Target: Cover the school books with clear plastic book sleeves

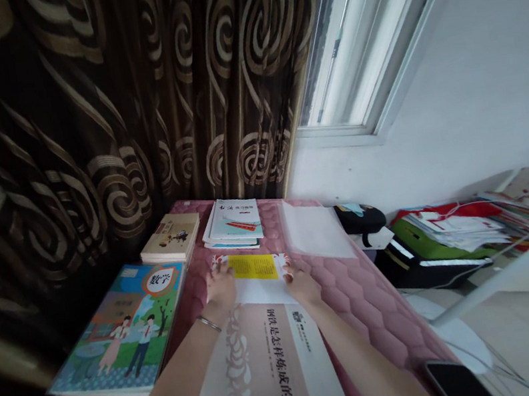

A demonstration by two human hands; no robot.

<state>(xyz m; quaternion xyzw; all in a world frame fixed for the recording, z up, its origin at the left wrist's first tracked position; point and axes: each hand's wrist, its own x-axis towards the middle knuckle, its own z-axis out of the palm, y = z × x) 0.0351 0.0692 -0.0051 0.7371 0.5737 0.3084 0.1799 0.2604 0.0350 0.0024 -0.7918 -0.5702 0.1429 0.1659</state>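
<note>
A book [260,368] lies opened on the pink table in front of me, its grey-and-white title page showing with a leafy pattern and dark lettering. At its far end a cover flap [254,268], yellow in the middle with red-and-white corners, is spread out. My left hand [221,285], with a bracelet at the wrist, grips the flap's left corner. On the opposite corner, my right hand [302,284] has its fingers curled round the edge. A blue-and-green mathematics textbook [125,333] rests to the left of my left arm.
Small tan books [172,237] and a white book stack [234,222] sit at the back. A clear plastic sheet [318,229] lies at right on the quilted pink table [363,303]. A dark phone [458,382] is near the front right; papers and bags [433,237] are piled beyond.
</note>
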